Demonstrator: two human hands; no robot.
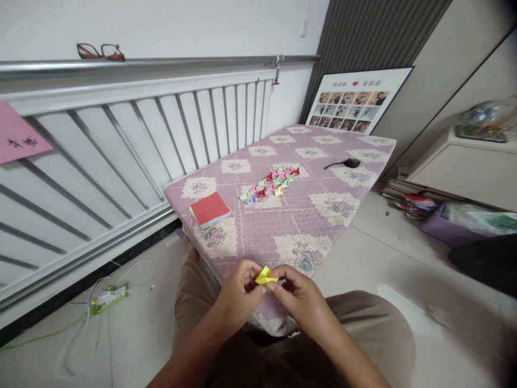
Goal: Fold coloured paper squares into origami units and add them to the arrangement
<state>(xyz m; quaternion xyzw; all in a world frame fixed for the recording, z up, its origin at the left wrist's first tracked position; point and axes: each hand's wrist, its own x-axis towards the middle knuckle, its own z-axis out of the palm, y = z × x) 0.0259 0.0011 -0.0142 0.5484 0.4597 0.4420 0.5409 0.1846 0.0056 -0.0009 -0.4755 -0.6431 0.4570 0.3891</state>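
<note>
Flowered cloth [258, 237] is spread over the tabletop, which is placed beside a white radiator [204, 126], and a photo board [349, 102] is leaned upright behind its far end. On the cloth, small folded pieces [262, 192] of red, pink, green, blue and yellow are set out close together, in slanting rows. These pieces are seen as completed, because similar pointed shapes are shown by them. Nearer to the left side, a stack of square sheets [210, 209] is laid flat, with a red sheet on top; these sheets appear to be unfolded and not yet used. Yellow paper [266, 276] is held above the near edge of the tabletop, between the left hand [236, 296] and the right hand [307, 302]. By each hand a narrow grip is kept on it, with the thumb and fingers pinched at opposite ends. Creases and raised points are visible in it, so its folding is judged to be well advanced, but whether it is fully shaped cannot be told. Farther away, a black spoon-like object [353, 162] is placed apart from the folded pieces.
</note>
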